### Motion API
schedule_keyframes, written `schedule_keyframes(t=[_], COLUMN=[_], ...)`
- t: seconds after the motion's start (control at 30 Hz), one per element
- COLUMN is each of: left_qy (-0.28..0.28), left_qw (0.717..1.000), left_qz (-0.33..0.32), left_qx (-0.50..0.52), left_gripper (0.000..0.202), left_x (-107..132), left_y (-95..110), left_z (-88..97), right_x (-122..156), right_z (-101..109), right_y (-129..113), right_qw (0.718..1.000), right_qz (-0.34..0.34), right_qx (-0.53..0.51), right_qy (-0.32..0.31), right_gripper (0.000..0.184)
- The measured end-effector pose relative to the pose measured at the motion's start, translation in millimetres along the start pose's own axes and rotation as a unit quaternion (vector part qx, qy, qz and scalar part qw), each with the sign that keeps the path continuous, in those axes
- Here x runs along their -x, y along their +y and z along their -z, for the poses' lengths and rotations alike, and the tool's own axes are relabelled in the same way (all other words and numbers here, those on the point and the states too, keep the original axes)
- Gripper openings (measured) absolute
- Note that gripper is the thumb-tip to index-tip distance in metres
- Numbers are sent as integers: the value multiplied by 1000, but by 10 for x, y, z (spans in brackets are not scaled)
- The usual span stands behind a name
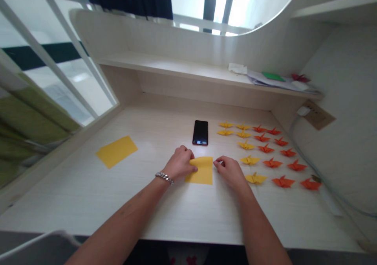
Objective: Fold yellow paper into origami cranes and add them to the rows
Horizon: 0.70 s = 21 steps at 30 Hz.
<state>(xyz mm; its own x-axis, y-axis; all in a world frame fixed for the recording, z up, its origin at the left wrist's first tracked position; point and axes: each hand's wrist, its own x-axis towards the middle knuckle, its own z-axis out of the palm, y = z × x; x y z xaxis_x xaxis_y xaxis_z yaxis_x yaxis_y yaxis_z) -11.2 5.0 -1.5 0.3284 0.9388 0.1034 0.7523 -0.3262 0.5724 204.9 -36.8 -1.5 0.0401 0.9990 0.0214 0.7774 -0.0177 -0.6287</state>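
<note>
A folded yellow paper sheet [202, 171] lies on the pale wooden desk [165, 202] in front of me. My left hand [180, 162], with a metal bracelet at the wrist, rests curled on the sheet's left edge, fingers pressing it down. My right hand [230, 170] pinches the sheet's upper right corner with closed fingers. Just beyond the paper lies a black phone [200, 132], face up.
Rows of small folded paper cranes, yellow [249, 160] and orange-red [272, 163], stand to the right. A spare yellow sheet [117, 151] lies at the left. A shelf [206, 73] behind holds papers and a dark red crane. A wall socket and white cable are at the right.
</note>
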Motion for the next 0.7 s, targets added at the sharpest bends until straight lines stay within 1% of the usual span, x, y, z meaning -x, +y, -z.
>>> schedule_keyframes(t=[0.13, 0.2, 0.23, 0.27, 0.33, 0.4, 0.47, 0.53, 0.57, 0.63, 0.7], left_qy=[-20, -25, -28, -29, -29, -24, -15, -1, 6, 12, 3], left_qw=[997, 994, 988, 979, 948, 920, 909, 910, 913, 918, 922], left_qz=[17, 19, 26, 36, 62, 81, 92, 102, 105, 104, 94], left_qx=[69, 107, 148, 200, 311, 383, 407, 402, 394, 382, 377], left_gripper=[26, 26, 28, 31, 35, 36, 37, 38, 39, 38, 32], left_x=[-69, -84, -93, -104, -133, -164, -188, -199, -200, -196, -191], left_y=[-11, -22, -29, -36, -55, -83, -116, -151, -166, -185, -185], left_z=[-33, -39, -38, -34, -15, 14, 41, 56, 58, 53, 46], right_x=[-5, -10, -13, -15, -18, -18, -19, -22, -24, -32, -44], right_z=[9, -2, -10, -18, -26, -21, -7, 1, 0, -12, -32], right_y=[-6, -2, 0, 2, 1, -8, -23, -36, -42, -54, -68], right_qw=[1000, 999, 999, 997, 990, 980, 971, 962, 958, 949, 946], right_qz=[1, -1, -2, -5, -3, 18, 54, 92, 107, 122, 108], right_qx=[-9, -31, -49, -72, -134, -195, -233, -255, -267, -289, -304], right_qy=[6, 14, 20, 30, 48, 47, 25, -2, -14, -36, -44], right_gripper=[21, 22, 23, 24, 28, 34, 41, 42, 39, 26, 15])
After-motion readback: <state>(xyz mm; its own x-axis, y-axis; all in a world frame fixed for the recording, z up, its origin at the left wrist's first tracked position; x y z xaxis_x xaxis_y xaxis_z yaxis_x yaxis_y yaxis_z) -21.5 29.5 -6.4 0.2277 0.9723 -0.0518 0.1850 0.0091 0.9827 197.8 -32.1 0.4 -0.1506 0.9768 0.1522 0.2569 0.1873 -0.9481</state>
